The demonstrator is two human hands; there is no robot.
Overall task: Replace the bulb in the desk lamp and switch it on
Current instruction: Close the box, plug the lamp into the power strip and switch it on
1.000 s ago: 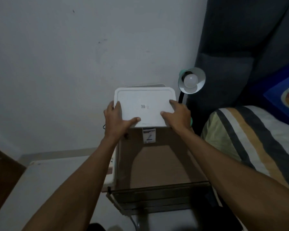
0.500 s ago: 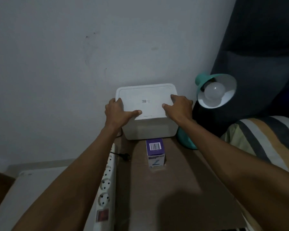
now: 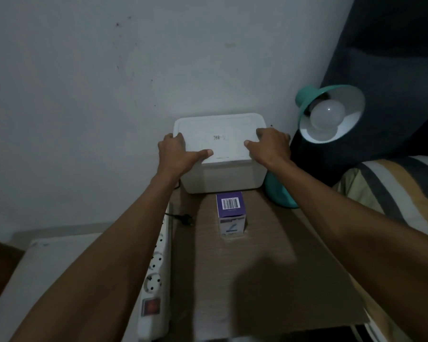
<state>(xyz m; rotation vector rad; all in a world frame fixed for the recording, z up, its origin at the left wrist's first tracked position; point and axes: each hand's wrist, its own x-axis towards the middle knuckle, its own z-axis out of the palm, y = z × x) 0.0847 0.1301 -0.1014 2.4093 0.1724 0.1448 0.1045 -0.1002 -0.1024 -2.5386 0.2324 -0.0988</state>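
White lidded plastic box (image 3: 223, 154) at the table's back edge is gripped by left hand (image 3: 176, 154) and right hand (image 3: 269, 146), fingers curled over lid corners; teal desk lamp (image 3: 331, 112) is tilted toward the camera

A dim bedroom corner in a home

A bed (image 3: 393, 193) with a striped cover in grey, tan and white is seen at the right edge of the frame, with a dark padded headboard (image 3: 391, 58) rising in the upper right. A small wooden bedside table (image 3: 269, 280) is set against a plain, scuffed white wall (image 3: 109, 82) that fills the upper left. A teal desk lamp (image 3: 331, 114) is placed at the table's far right corner, beside the bed. A white power strip (image 3: 156, 275) is seen along the table's left edge, lower centre, with a low white surface (image 3: 47, 267) in the lower left.
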